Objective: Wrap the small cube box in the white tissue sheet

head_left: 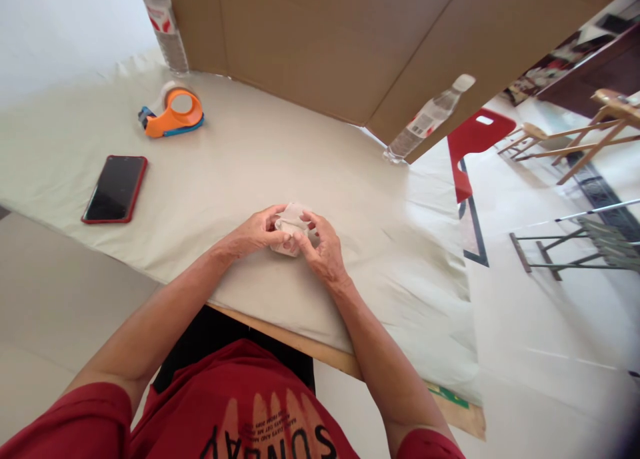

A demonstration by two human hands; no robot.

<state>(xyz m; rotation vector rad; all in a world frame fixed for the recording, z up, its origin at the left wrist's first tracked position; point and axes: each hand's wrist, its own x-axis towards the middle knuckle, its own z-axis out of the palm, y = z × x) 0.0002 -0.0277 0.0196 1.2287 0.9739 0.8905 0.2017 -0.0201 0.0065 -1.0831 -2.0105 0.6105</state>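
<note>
Near the front edge of the table is a small whitish paper box (290, 228) with faint reddish marks on its front. Thin flaps or torn-looking paper stand up at its top; what is inside cannot be made out. My left hand (255, 232) holds it from the left, thumb along the near side and fingers behind. From the right, my right hand (326, 251) grips it with the thumb at the near top edge and curled fingers on the far side. Both hands cover parts of the box.
A black phone with a red case (115, 189) and an orange tape dispenser (175, 115) lie to the left. Two clear bottles (167, 32) (423, 125) stand against a large cardboard panel (320, 39) at the back. Right of the cloth-covered table (240, 159) are a red chair (475, 145) and wooden stools.
</note>
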